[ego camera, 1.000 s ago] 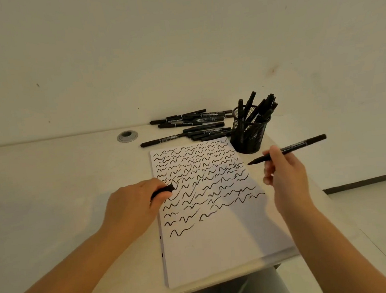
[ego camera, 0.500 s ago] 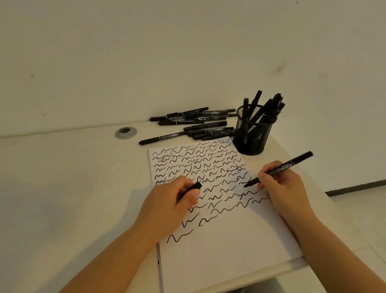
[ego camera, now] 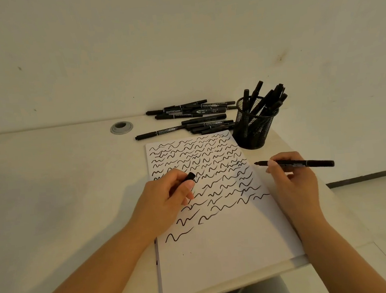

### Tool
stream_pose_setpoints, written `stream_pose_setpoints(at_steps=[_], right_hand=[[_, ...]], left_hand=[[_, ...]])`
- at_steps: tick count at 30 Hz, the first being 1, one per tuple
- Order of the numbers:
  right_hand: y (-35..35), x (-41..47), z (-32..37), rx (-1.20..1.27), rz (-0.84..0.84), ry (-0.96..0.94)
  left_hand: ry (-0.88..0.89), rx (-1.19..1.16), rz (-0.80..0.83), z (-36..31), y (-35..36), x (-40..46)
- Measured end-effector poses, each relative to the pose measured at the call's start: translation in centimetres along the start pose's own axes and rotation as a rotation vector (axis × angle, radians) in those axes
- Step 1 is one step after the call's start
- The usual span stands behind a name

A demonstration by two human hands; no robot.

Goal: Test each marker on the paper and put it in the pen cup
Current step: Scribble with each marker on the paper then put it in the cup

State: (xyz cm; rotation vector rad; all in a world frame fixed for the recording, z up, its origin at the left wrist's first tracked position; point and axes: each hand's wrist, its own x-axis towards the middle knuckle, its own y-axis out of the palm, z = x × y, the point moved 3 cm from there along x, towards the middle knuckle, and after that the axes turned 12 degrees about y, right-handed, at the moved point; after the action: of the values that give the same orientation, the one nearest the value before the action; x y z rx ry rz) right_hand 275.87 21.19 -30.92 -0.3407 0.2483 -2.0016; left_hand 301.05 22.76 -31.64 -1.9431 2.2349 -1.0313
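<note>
Just right of the paper (ego camera: 216, 214), the right hand (ego camera: 293, 182) pinches an uncapped marker (ego camera: 296, 163), tip pointing left; the left hand (ego camera: 166, 200) grips its cap (ego camera: 191, 176). Testing looks done, so capping comes next, then the pen cup (ego camera: 253, 127) at far right. The marker's labels are unreadable.

1. One head-worn wide-angle view looks forward and down over the desk (ego camera: 50, 182), from the near edge toward the wall (ego camera: 178, 42).
2. It sits close: both forearms enter from the bottom (edges bend noticeably).
3. No second view shares anything.
</note>
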Motion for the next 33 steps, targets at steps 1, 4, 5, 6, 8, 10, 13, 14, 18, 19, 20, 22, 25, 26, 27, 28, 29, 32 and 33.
stream_pose_setpoints(at_steps=[1,4,5,6,8,10,13,14,18,19,20,22,25,26,27,28,29,32,33], right_hand=[[-0.1,-0.1,0.2,0.026,-0.01,0.004],[0.1,-0.3,1.2,0.11,0.007,0.022],[0.4,-0.5,1.7,0.15,0.033,0.02],[0.8,-0.7,2.3,0.203,0.075,0.017],[2.2,-1.3,3.6,0.345,0.2,0.042],[3.9,-1.8,4.7,0.451,0.333,0.095],[6.3,-2.0,5.6,0.566,0.438,0.19],[6.9,-2.0,5.5,0.608,0.448,0.223],[7.6,-2.1,4.2,0.713,0.458,0.271],[7.5,-2.1,4.0,0.718,0.459,0.259],[7.3,-2.0,3.8,0.715,0.457,0.244],[7.2,-1.9,3.7,0.702,0.45,0.243],[7.4,-2.0,3.5,0.632,0.455,0.246],[7.5,-2.1,3.6,0.602,0.463,0.233],[7.6,-2.2,3.6,0.575,0.474,0.22],[7.7,-2.3,3.7,0.551,0.485,0.21],[7.7,-2.5,3.7,0.526,0.495,0.202],[7.8,-2.9,4.0,0.46,0.544,0.169],[7.9,-3.1,4.1,0.44,0.565,0.154]], left_hand=[[0.008,-0.003,-0.007,-0.1,0.0,0.0],[0.035,0.015,-0.033,-0.4,-0.2,0.1],[0.033,0.015,-0.041,-0.4,-0.2,0.1],[0.022,0.015,-0.044,-0.3,-0.2,0.1],[0.007,0.032,-0.059,-0.2,-0.4,0.1],[-0.006,0.064,-0.056,-0.3,-0.5,0.1],[-0.016,0.088,-0.044,-0.4,-0.6,0.1],[-0.013,0.092,-0.039,-0.4,-0.6,0.0],[0.018,0.118,-0.01,-0.4,-0.7,0.0],[0.023,0.123,-0.005,-0.4,-0.8,0.0],[0.024,0.128,0.001,-0.4,-0.8,0.0],[0.026,0.135,0.017,-0.4,-0.7,0.0],[0.031,0.133,0.037,-0.6,-0.6,0.0],[0.035,0.13,0.037,-0.6,-0.6,0.0],[0.037,0.128,0.035,-0.7,-0.6,0.0],[0.037,0.126,0.035,-0.7,-0.6,0.0],[0.035,0.125,0.037,-0.8,-0.6,0.0],[0.034,0.125,0.058,-0.9,-0.5,-0.2],[0.036,0.129,0.064,-1.0,-0.5,-0.2]])
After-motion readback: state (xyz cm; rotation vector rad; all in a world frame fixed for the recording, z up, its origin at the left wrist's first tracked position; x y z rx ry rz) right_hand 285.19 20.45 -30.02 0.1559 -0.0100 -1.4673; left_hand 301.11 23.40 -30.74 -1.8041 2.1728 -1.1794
